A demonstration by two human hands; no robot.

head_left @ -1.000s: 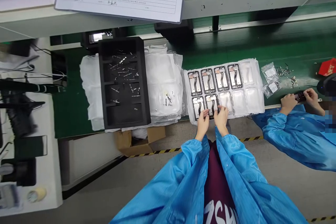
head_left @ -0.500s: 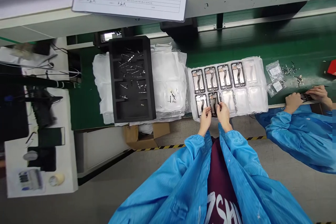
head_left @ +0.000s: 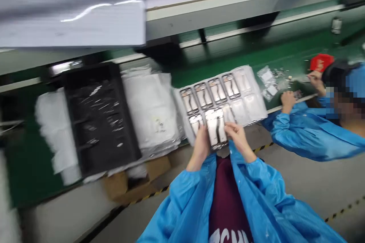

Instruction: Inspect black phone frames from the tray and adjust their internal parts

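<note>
A phone screen assembly (head_left: 214, 127), silvery with a dark flex cable down its middle, is raised above the front of the white blister tray (head_left: 254, 106). My left hand (head_left: 200, 146) grips its left edge, and my right hand (head_left: 238, 136) pinches the right edge. Behind it, several similar assemblies (head_left: 217, 91) lie in the tray's back row. One more assembly (head_left: 196, 122) sits in the front row, partly hidden by my left hand. The picture is somewhat blurred.
To the left, a black compartmented foam tray (head_left: 99, 153) holds small metallic parts. White plastic trays (head_left: 148, 102) are stacked beside it. At right lie small bags (head_left: 268, 78) and loose parts, near a co-worker's hand (head_left: 288, 100). A shelf (head_left: 211, 19) overhangs the green bench.
The assembly has been lifted out of the front row and brought closer to me, both hands on it. My view has swung to the right and tilted.
</note>
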